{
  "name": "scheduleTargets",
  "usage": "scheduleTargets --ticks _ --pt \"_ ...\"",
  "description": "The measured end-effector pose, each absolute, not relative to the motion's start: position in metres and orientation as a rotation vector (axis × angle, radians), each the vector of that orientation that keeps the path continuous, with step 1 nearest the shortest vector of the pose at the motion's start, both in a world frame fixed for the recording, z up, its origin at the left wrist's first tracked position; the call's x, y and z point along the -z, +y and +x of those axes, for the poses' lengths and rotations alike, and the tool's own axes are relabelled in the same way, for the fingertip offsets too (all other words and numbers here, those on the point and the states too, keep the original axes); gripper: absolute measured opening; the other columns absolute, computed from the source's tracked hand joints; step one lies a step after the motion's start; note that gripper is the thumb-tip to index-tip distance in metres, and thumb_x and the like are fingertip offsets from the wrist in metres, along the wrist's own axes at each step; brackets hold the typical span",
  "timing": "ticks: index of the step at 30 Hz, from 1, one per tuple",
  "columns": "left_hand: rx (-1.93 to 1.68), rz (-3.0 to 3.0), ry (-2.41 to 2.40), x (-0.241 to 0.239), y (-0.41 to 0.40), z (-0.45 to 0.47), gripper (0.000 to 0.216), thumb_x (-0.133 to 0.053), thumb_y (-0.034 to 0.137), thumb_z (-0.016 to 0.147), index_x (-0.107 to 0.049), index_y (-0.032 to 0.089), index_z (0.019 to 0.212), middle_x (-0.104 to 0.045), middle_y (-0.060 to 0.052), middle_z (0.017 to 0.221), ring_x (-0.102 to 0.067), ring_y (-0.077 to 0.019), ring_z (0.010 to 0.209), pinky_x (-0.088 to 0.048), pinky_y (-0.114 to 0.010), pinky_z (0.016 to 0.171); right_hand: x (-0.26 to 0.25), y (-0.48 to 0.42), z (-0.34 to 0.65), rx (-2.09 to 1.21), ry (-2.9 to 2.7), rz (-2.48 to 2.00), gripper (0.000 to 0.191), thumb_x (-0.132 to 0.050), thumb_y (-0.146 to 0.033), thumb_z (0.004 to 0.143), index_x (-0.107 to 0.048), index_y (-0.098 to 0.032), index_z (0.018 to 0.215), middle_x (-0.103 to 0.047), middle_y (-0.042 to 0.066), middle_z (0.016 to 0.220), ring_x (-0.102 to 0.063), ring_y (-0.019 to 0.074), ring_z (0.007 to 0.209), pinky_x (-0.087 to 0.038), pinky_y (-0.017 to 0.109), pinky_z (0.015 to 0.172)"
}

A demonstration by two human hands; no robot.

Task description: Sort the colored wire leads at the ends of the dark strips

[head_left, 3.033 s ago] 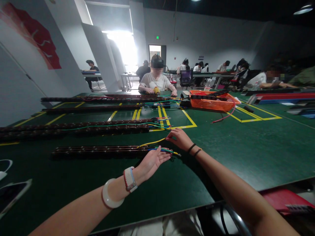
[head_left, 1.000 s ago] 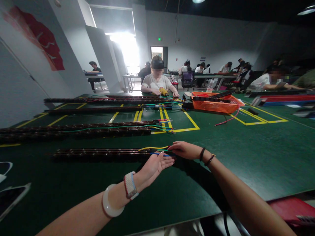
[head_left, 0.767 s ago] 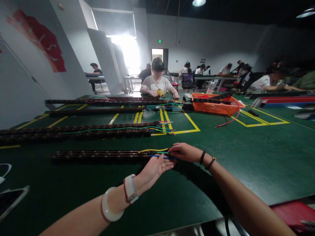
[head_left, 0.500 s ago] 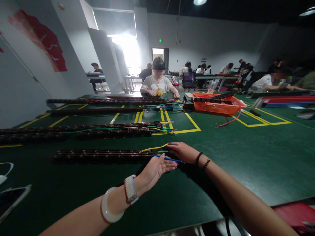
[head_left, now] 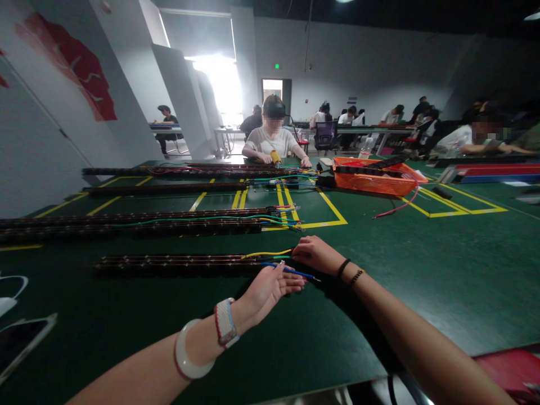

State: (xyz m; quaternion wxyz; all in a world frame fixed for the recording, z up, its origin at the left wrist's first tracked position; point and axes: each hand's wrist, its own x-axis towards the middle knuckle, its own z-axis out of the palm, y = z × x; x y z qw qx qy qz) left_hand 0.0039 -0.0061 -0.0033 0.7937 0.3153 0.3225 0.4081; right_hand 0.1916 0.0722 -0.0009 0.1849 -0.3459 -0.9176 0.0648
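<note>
A long dark strip assembly (head_left: 177, 262) with several thin copper-coloured rods lies across the green table, wires coming out of its right end. My left hand (head_left: 265, 289) is beside that end, fingers stretched out and the thumb against the blue wire (head_left: 301, 274), whose bare tip points right. The wire runs between thumb and fingers. At the end of the yellow wire (head_left: 268, 254) my right hand (head_left: 318, 256) has its fingers bent and pinched together, hiding the wire's tip. Just below it a short green wire (head_left: 282, 257) also reaches those fingertips.
Behind lie more long strip assemblies (head_left: 139, 222) with coloured wires. An orange basket (head_left: 371, 183) holding dark parts stands at the back right, near yellow tape lines (head_left: 320, 225). Across the table a person (head_left: 272, 138) sits with a yellow tool. A phone-like device (head_left: 25, 343) lies near left.
My right hand has shifted slightly; its fingers have curled in over the yellow wire's end, which showed past the fingertips before. My left hand stays nearly still at the blue wire.
</note>
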Motion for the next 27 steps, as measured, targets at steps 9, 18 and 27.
scheduleTargets --ticks 9,18,27 --pt "-0.87 0.687 0.679 0.004 -0.005 0.003 0.024 -0.046 0.032 0.089 -0.054 0.009 0.09 -0.068 -0.019 0.092 -0.066 -0.0233 0.085 -0.048 -0.037 0.083 -0.026 0.055 0.199 -0.495 -2.451 -1.004 0.031 -0.054 -0.045 0.084 -0.065 -0.016 0.086 -0.062 0.005 0.078 -0.054 0.0136 0.071 -0.041 0.025 0.065" --pt "-0.867 0.677 0.761 -0.005 -0.007 0.003 0.023 -0.044 0.03 0.09 -0.052 0.008 0.09 -0.067 -0.02 0.093 -0.065 -0.0253 0.089 -0.046 -0.041 0.089 -0.037 0.043 0.205 -0.954 -2.616 -1.022 0.029 -0.059 -0.035 0.08 -0.062 -0.019 0.103 -0.064 -0.001 0.074 -0.051 0.0084 0.058 -0.038 0.018 0.05" --pt "-0.69 1.002 0.771 0.0 -0.012 0.006 0.032 -0.041 0.039 0.089 -0.052 0.01 0.087 -0.068 -0.021 0.09 -0.067 -0.0252 0.081 -0.05 -0.042 0.079 -0.03 0.047 0.201 -0.497 -2.676 -0.894 0.026 -0.049 -0.022 0.087 -0.068 -0.02 0.104 -0.064 0.005 0.078 -0.052 0.0112 0.065 -0.04 0.021 0.061"
